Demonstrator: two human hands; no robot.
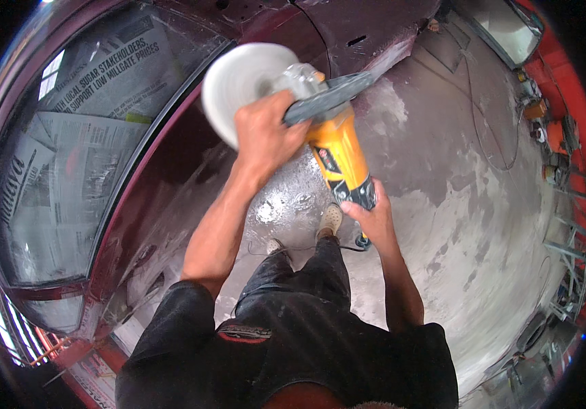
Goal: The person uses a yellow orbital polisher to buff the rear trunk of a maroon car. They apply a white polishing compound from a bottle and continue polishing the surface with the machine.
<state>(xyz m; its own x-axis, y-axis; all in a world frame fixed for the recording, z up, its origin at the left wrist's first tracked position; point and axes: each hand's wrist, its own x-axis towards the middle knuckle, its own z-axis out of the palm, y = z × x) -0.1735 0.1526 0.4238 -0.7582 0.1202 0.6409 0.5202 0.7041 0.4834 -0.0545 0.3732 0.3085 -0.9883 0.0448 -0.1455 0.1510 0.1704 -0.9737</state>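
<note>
A yellow and black power polisher (344, 153) is held out in front of me at chest height. Its round white pad (228, 78) is blurred at the rim and faces the maroon car panel (191, 140); whether it touches the paint I cannot tell. My left hand (269, 126) is closed round the dark front handle (330, 97) near the pad. Around the black rear part of the body, my right hand (373, 215) is closed. Below that hand hangs the tool's back end, with a black cord (347, 248) trailing toward my feet.
Newspaper sheets (88, 163) cover the car window on the left. The floor (443, 225) is wet and stained with whitish patches. A thin cable (477, 129) loops across it at the right. Cans, tools and metal frames (569, 235) line the red wall (565, 75).
</note>
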